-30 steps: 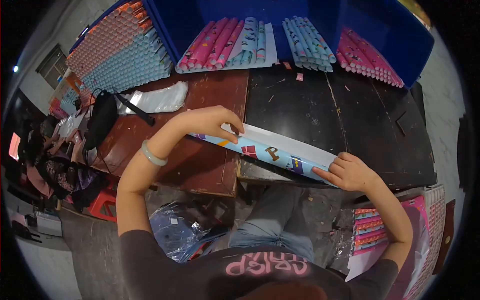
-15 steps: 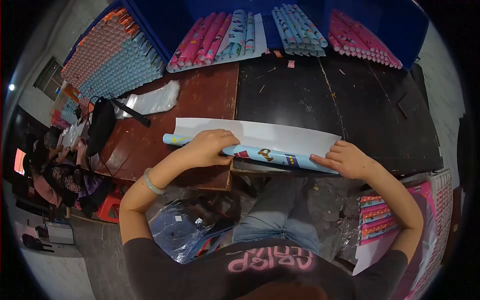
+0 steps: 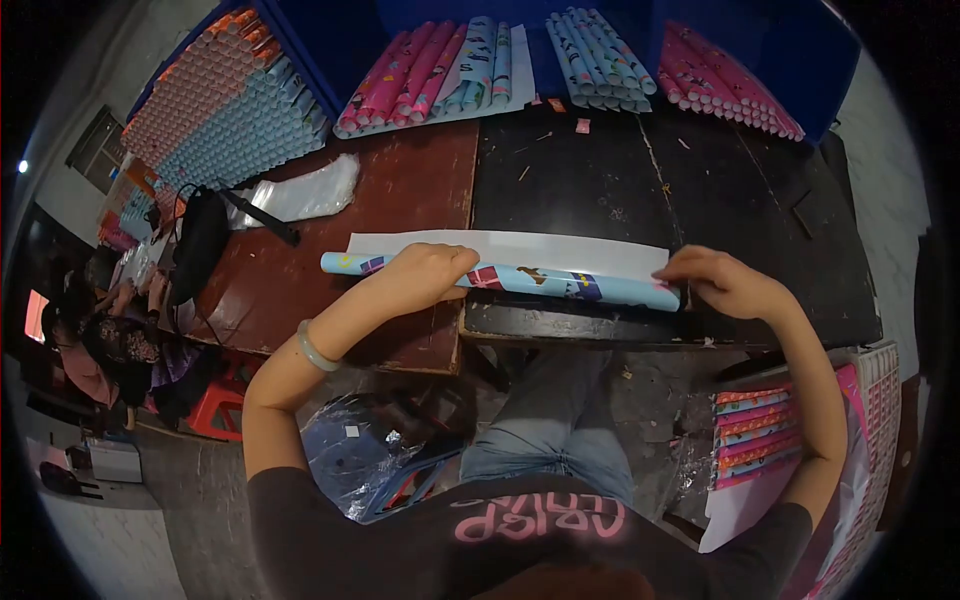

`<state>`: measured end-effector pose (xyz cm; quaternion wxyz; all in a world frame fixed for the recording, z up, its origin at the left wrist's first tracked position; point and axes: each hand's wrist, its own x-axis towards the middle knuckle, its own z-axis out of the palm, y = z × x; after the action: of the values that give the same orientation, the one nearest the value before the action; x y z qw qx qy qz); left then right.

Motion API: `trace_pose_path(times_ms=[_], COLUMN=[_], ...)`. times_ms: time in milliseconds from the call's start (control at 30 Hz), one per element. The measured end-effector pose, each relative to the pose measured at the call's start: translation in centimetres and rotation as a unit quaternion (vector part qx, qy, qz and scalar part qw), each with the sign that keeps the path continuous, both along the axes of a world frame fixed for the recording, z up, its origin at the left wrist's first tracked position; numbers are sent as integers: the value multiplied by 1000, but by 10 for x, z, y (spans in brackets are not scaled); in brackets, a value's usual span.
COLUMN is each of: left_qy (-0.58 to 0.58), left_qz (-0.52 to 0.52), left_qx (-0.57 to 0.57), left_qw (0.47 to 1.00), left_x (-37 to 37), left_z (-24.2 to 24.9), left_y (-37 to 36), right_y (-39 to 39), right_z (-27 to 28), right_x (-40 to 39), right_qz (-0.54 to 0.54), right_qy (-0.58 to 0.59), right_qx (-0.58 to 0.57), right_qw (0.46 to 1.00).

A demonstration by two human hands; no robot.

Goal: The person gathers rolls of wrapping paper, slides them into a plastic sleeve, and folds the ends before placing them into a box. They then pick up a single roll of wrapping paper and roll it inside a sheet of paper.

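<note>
A light-blue printed roll of wrapping paper (image 3: 540,284) lies across the two tabletops, partly rolled up. Its white unrolled sheet (image 3: 570,249) shows as a strip along the far side. My left hand (image 3: 432,274) is closed over the roll left of its middle, with the fingertips hidden in part. At the right end, my right hand (image 3: 728,284) has curled fingers at the edge of the sheet, thumb and index finger close together there. The exact contact of those fingertips is partly hidden.
Pink rolls (image 3: 410,75) and blue rolls (image 3: 600,60) stand at the back against a blue board. A large stack of rolls (image 3: 235,110) rises at left, near clear plastic bags (image 3: 305,195) and a black strap (image 3: 262,218). Another person (image 3: 120,335) sits far left.
The roll has moved away from the table's front edge, and the white strip is narrower. My right hand has lifted from the roll's top and shifted right and away, to its end.
</note>
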<state>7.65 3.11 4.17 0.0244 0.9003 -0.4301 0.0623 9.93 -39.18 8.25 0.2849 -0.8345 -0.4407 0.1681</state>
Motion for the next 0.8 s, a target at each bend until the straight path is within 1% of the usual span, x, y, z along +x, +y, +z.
trace_pose_path(times_ms=[33, 100, 133, 200, 233, 267, 333, 367, 400, 467, 500, 533, 600, 667, 700, 733, 767, 800], left_qy=[20, 56, 54, 74, 73, 49, 21, -7, -34, -96, -124, -184, -188, -184, -156, -126, -112, -115], left_qz=[28, 76, 71, 91, 91, 80, 76, 70, 64, 79, 88, 60, 70, 90, 99, 105, 98, 107], left_qx=[-13, -35, -36, -18, -16, -27, -35, -28, -21, 0, 15, 13, 14, 14, 9, 0, -16, -17], left_qw=[999, 995, 995, 993, 993, 995, 996, 997, 997, 992, 988, 981, 979, 979, 983, 987, 989, 987], left_x=[-1, 3, 4, 6, 6, 7, 7, 6, 5, 2, 1, 6, 6, 9, 9, 10, 11, 13], left_z=[1, -2, 0, 5, 4, 3, 1, 0, -1, -2, -2, -8, -8, -14, -14, -14, -16, -18], left_y=[0, 3, 2, 0, 0, 1, 6, 6, 6, 3, 2, 3, 0, -2, -4, -7, -7, -8], right_y=[4, 21, 32, 49, 54, 57, 63, 65, 65, 69, 71, 71, 74, 78, 76, 85, 92, 96], right_z=[1, 8, 7, -14, -26, -34, -43, -45, -46, -26, -15, -7, 1, -5, -26, -32, -35, -38], right_x=[2, -11, -15, -12, -6, -3, 4, 4, 7, 3, 2, 2, 7, 5, 6, 4, 0, -1], right_qz=[-22, -52, -31, -55, -58, -58, -58, -55, -49, -25, -22, -7, -20, -66, -67, -53, -69, -86], right_qy=[-17, -115, -208, -306, -357, -358, -321, -283, -285, -148, -53, -59, 83, 7, -180, -187, -316, -437], right_qx=[42, -1, -46, -114, -105, -102, -103, -71, -67, -159, -173, -167, -165, -169, -124, -121, -73, -22], right_qw=[999, 992, 977, 944, 927, 926, 940, 955, 955, 976, 983, 984, 983, 983, 974, 973, 943, 895])
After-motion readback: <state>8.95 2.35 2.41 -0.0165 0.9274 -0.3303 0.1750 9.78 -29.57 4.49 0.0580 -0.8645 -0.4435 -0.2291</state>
